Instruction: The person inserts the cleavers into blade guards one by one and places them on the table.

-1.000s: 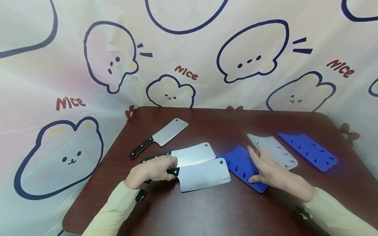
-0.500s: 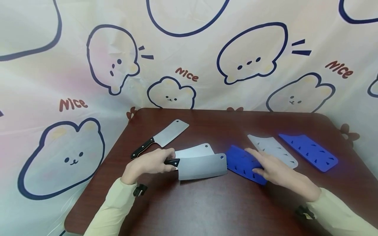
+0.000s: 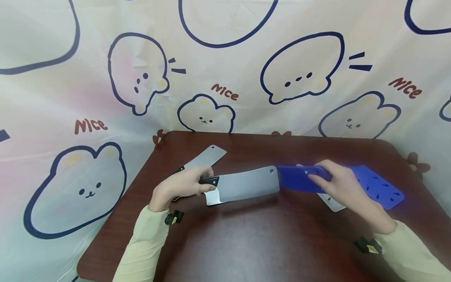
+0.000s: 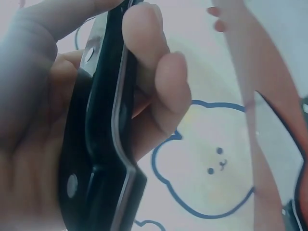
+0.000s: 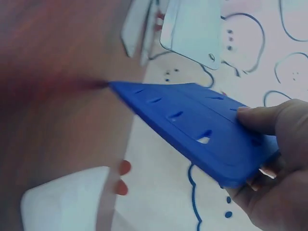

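My left hand (image 3: pixel 183 184) grips the black riveted handle (image 4: pixel 101 106) of a cleaver (image 3: pixel 248 185), its broad blade pointing right, raised over the table. A second cleaver (image 3: pixel 212 198) lies beneath, mostly hidden. Between thumb and fingers, my right hand (image 3: pixel 340 184) holds a blue slotted blade guard (image 3: pixel 297 178) lifted and tilted, with one end right at the cleaver's tip in the head view. In the right wrist view the guard (image 5: pixel 192 127) slants downward from the fingers, and the cleaver's blade (image 5: pixel 192 33) shows apart from it.
A third cleaver (image 3: pixel 208 156) lies at the back left of the brown table (image 3: pixel 246 243). Under and behind my right hand lie a white blade guard (image 3: pixel 332 204), partly covered, and another blue one (image 3: pixel 382 188). A patterned cloth (image 3: pixel 296 117) hangs behind the table.
My left hand has raised the cleaver, which now overlaps the second one. My right hand has picked up the blue blade guard and turned it more edge-on, up and to the right.
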Demonstrator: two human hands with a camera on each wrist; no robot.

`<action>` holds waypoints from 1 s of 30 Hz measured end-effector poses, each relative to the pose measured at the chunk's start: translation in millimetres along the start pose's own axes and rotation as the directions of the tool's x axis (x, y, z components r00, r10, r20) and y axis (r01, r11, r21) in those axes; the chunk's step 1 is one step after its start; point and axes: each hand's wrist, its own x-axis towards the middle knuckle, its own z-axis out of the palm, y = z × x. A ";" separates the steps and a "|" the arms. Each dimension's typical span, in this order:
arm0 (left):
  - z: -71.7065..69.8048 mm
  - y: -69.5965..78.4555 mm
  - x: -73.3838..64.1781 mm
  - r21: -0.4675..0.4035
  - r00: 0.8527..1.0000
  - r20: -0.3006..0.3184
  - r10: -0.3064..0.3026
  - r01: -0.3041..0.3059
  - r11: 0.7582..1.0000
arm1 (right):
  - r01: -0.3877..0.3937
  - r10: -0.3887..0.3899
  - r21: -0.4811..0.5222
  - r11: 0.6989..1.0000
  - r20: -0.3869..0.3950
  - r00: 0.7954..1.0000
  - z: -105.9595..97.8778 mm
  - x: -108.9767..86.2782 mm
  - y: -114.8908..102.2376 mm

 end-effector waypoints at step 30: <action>-42.7 20.5 -12.9 -0.172 0.928 -0.338 0.155 -0.223 0.960 | -0.166 0.305 0.359 0.919 -0.379 0.874 -79.7 26.9 -22.3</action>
